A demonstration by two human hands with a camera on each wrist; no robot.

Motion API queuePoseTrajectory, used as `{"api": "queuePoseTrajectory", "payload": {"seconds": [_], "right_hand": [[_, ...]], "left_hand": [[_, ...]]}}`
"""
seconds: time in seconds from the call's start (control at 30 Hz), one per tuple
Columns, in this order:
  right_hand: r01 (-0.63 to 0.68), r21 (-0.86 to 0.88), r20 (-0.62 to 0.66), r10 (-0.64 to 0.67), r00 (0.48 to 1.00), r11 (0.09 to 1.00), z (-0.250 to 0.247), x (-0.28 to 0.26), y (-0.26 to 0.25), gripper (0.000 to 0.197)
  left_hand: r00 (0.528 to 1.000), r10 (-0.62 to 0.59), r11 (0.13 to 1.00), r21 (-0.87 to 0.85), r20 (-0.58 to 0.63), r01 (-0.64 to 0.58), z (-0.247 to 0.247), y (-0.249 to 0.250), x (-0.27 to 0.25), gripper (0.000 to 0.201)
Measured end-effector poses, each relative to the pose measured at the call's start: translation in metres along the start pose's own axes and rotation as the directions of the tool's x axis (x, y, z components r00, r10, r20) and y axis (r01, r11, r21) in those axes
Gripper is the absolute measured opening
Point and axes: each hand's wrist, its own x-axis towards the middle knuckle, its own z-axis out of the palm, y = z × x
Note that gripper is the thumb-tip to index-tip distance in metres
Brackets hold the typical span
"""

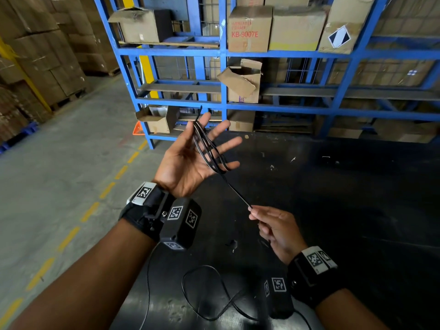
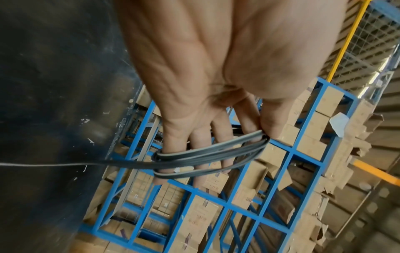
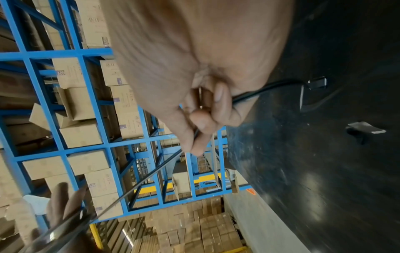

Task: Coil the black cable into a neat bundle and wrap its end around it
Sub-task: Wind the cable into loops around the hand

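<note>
The black cable (image 1: 206, 148) is hard to trace where it lies slack on the black table (image 1: 357, 186), and one end juts up behind the fingers. Above the table, the left hand (image 1: 192, 158) is spread flat, loops wound across its straight fingers. The right hand (image 1: 277, 231) pinches the taut strand beside it. Behind the table, cardboard boxes (image 1: 250, 28), contents unseen, fill the blue rack (image 1: 222, 53).

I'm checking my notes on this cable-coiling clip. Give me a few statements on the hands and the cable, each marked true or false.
1. Loops of the black cable are wound around the spread fingers of the left hand. True.
2. The right hand is empty. False: it pinches the cable.
3. The cable between the hands is taut. True.
4. All of the cable is coiled. False: slack lies on the black table.
</note>
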Motion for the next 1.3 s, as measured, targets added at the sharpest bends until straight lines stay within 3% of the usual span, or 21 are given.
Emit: {"api": "queuePoseTrajectory", "payload": {"seconds": [0.13, 0.27, 0.33, 0.43, 0.53, 0.63, 0.77, 0.87, 0.97, 1.03, 1.17, 1.3], "right_hand": [[0.055, -0.107, -0.087, -0.064, 0.994, 0.993, -0.008, 0.013, -0.014, 0.007], [0.131, -0.246, -0.168, -0.175, 0.970, 0.960, -0.007, 0.023, -0.040, 0.012], [0.219, -0.326, -0.139, -0.276, 0.951, 0.920, -0.004, 0.025, -0.059, 0.015], [0.359, -0.483, 0.009, -0.405, 0.914, 0.799, 0.005, 0.021, -0.087, 0.014], [0.426, -0.598, 0.176, -0.408, 0.896, 0.679, 0.016, 0.015, -0.107, 0.011], [0.432, -0.634, 0.262, -0.347, 0.900, 0.642, 0.022, 0.008, -0.120, 0.008], [0.440, -0.690, 0.304, -0.322, 0.897, 0.575, 0.022, -0.003, -0.126, 0.005], [0.500, -0.676, 0.326, -0.389, 0.862, 0.541, 0.023, -0.013, -0.121, 0.005], [0.594, -0.577, 0.313, -0.519, 0.795, 0.561, 0.027, -0.025, -0.107, 0.010], [0.619, -0.455, 0.264, -0.566, 0.781, 0.641, 0.030, -0.032, -0.091, 0.015], [0.513, -0.152, 0.165, -0.490, 0.856, 0.845, 0.031, -0.037, -0.054, 0.019], [0.320, 0.001, 0.173, -0.315, 0.933, 0.948, 0.024, -0.039, -0.030, 0.018]], "left_hand": [[0.992, -0.114, 0.993, 0.033, 0.046, 0.113, 0.005, -0.002, -0.013, 0.041], [0.950, -0.304, 0.951, 0.080, 0.073, 0.298, 0.007, -0.020, -0.029, 0.041], [0.919, -0.391, 0.912, 0.159, 0.053, 0.379, 0.008, -0.034, -0.038, 0.042], [0.881, -0.471, 0.832, 0.311, -0.042, 0.459, 0.009, -0.051, -0.046, 0.045], [0.858, -0.493, 0.740, 0.449, -0.144, 0.501, 0.010, -0.063, -0.047, 0.046], [0.844, -0.488, 0.681, 0.509, -0.220, 0.527, 0.011, -0.067, -0.046, 0.044], [0.855, -0.437, 0.656, 0.552, -0.279, 0.515, 0.009, -0.067, -0.044, 0.039], [0.879, -0.356, 0.696, 0.538, -0.316, 0.475, 0.006, -0.065, -0.042, 0.040], [0.907, -0.267, 0.796, 0.456, -0.325, 0.398, 0.002, -0.064, -0.037, 0.041], [0.923, -0.210, 0.879, 0.351, -0.321, 0.323, 0.000, -0.063, -0.031, 0.040], [0.952, -0.105, 0.980, 0.131, -0.287, 0.148, -0.004, -0.057, -0.017, 0.042], [0.979, -0.022, 1.000, -0.022, -0.205, 0.017, -0.004, -0.038, -0.006, 0.040]]}}
